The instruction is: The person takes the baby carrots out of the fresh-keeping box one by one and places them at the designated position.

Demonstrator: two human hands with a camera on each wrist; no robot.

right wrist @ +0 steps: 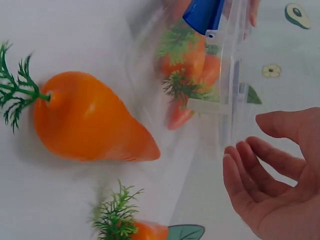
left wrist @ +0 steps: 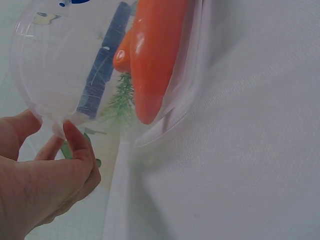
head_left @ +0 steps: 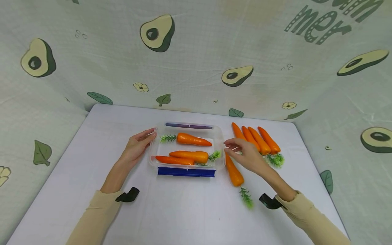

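Observation:
A clear plastic food container (head_left: 153,146) with blue clip flaps stands in the middle of the table. Inside lie three toy carrots, one orange carrot (head_left: 193,139) at the back and two close together at the front. My left hand (head_left: 138,144) pinches the container's left rim between thumb and fingers, as the left wrist view (left wrist: 55,185) confirms. At the right rim, my right hand (head_left: 245,153) has loosely bent fingers with a gap from the thumb; its fingertips (right wrist: 231,150) are by the container wall, contact unclear. Below that hand lies a loose carrot (head_left: 234,175) with green leaves.
Several more carrots (head_left: 258,139) lie side by side right of the container, partly behind my right hand. The white table (head_left: 183,211) ends at a cloth backdrop (head_left: 196,68) printed with avocados. Dark straps (head_left: 128,195) sit on both wrists.

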